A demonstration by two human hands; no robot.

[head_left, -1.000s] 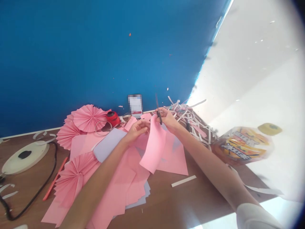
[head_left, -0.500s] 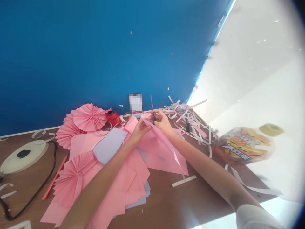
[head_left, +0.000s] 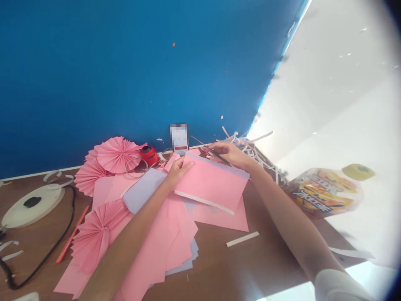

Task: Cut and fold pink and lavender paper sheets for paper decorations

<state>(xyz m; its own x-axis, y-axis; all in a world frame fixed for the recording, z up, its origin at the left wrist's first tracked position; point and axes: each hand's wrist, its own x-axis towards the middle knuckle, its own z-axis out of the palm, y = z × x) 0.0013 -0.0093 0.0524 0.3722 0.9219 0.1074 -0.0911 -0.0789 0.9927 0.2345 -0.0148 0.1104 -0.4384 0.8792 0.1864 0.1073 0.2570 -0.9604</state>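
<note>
My left hand [head_left: 178, 167] pinches the left end of a pink paper rectangle [head_left: 213, 184] and holds it flat above the table. My right hand [head_left: 230, 153] is closed on dark scissors [head_left: 210, 150], whose blades lie along the sheet's far edge and point left. Under the sheet lies a heap of loose pink and pale lilac sheets [head_left: 163, 234].
Folded pink paper fans [head_left: 115, 154] [head_left: 95, 234], a red tape dispenser [head_left: 148, 154], a white round device [head_left: 31, 205] with a black cable [head_left: 46, 251], a red pencil [head_left: 72, 236], white paper strips [head_left: 257, 154], a snack bag [head_left: 324, 191]. Blue wall behind.
The pink sheet, hanging curled a second ago, is now held flat and horizontal. The scissors swung from upright to lying along the sheet's far edge.
</note>
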